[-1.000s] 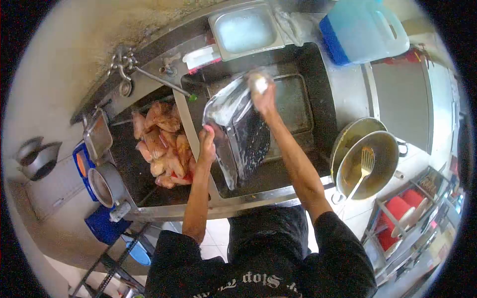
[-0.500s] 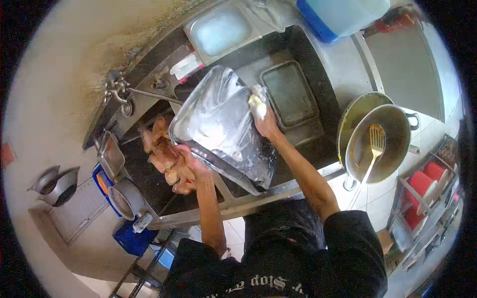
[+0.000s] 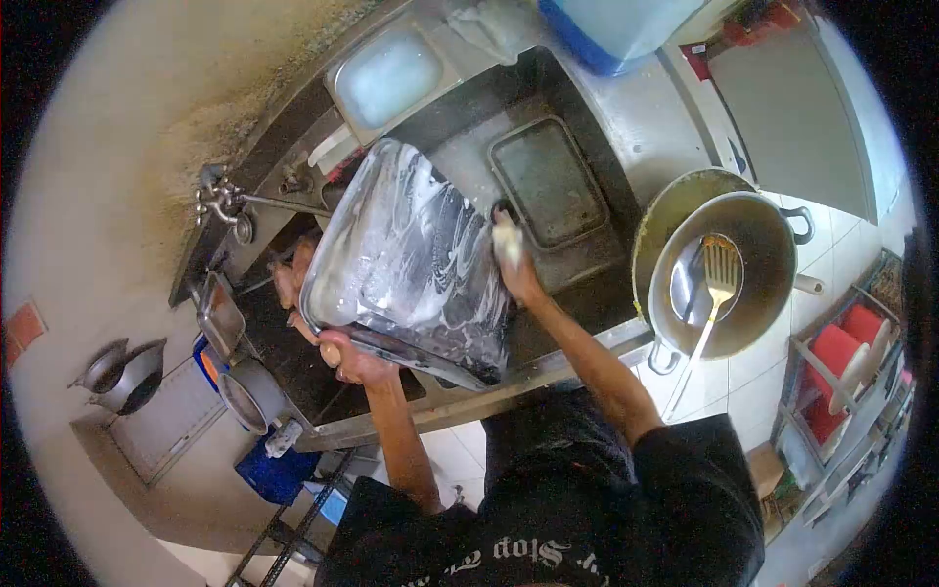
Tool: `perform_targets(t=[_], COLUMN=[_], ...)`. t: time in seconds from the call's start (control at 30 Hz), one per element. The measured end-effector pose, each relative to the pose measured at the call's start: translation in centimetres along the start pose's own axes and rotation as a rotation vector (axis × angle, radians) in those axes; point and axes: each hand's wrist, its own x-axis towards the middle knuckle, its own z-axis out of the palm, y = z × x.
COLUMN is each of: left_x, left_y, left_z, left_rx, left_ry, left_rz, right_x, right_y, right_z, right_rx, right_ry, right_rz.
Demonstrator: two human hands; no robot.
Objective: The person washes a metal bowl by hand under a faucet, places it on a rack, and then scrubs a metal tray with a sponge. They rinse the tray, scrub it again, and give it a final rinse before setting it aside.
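Steel sink [image 3: 460, 406] with two basins, scuffed and dull, set against a rough, stained concrete wall [image 3: 117, 147]. White floor tiles [image 3: 846, 235] show far out past the right hand.

The main thing is the big tray [image 3: 411, 254]. It's rectangular with rounded corners, shiny metal under swirls of white suds, and it's held tilted up over the sink between the two hands. The left hand [image 3: 354, 360] is curled tight around its near edge, propping it from below. The right hand [image 3: 520, 279] sits at the tray's right edge, fingers closed on a small pale sponge [image 3: 507, 238] that's pressed against the tray.

Just right of the right hand are two round woks [image 3: 768, 259], nested, greasy yellowish metal, hanging off the sink end. One slotted spatula [image 3: 721, 266] lies in the top one.

Beyond the right hand, a second tray [image 3: 548, 181] lies flat in the right basin, grey and grimy. So that's two trays total.

Further back from both hands there's a square steel tub [image 3: 386, 78] of cloudy soapy water, and a blue plastic jug [image 3: 611, 24] next to it.

Left of the left hand, pinkish raw chicken [image 3: 289, 279] pokes out behind the tray in the other basin. I can't count the pieces. One tap [image 3: 227, 201] sticks out of the wall above that.
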Motion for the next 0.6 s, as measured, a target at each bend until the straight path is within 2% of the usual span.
perform_targets(t=[0.03,0.1,0.13,0.17,0.23,0.3,0.37,0.4,0.43,0.5,0.53,0.6], left_x=[0.1,0.2,-0.2,-0.5,-1.3,-1.0,-0.9,-0.2,-0.8,-0.2,-0.2,-1.5], left_y=[0.0,0.6,0.9,1.2,1.2,-0.5,-0.9,-1.8,-2.2,-5.3,-5.4,-5.4], left_z=[0.2,0.7,2.2,2.9,3.7,1.4,0.5,-1.1,-3.0,-7.0,-5.3,-1.3], left_rx=[-0.001,0.299,0.244,0.251,0.131,0.179,0.432,0.494,1.170,0.847,0.838,1.080], left_ry=[-0.001,-0.008,0.097,0.099,0.009,0.076,0.068,0.041,-0.035,-0.045,-0.037,0.013], left_rz=[0.005,0.208,0.206,0.206,0.186,0.227,0.291,0.491,0.800,0.425,0.444,0.655], right_x=[3.8,-1.6,-2.3,-2.8,-8.7,-5.2,-5.7,-4.7,-3.5,-0.6,1.0,2.3], right_y=[-1.4,-2.8,-5.8,-8.9,3.6,-0.3,-2.8,-7.1,-11.5,-13.3,-14.8,-17.3], right_z=[-2.9,0.5,0.0,-3.2,1.1,-1.0,0.5,0.2,-0.4,1.3,1.7,2.1], right_rx=[0.038,0.041,0.062,-0.303,0.815,0.382,0.214,0.270,0.327,0.355,0.359,0.105], right_ry=[-0.644,-0.103,-0.023,-0.381,-0.237,-0.172,-0.117,-0.152,-0.186,-0.127,-0.137,-0.405], right_rz=[0.756,-0.030,-0.284,-0.404,0.426,0.855,0.350,0.239,0.126,-0.120,-0.140,-0.390])
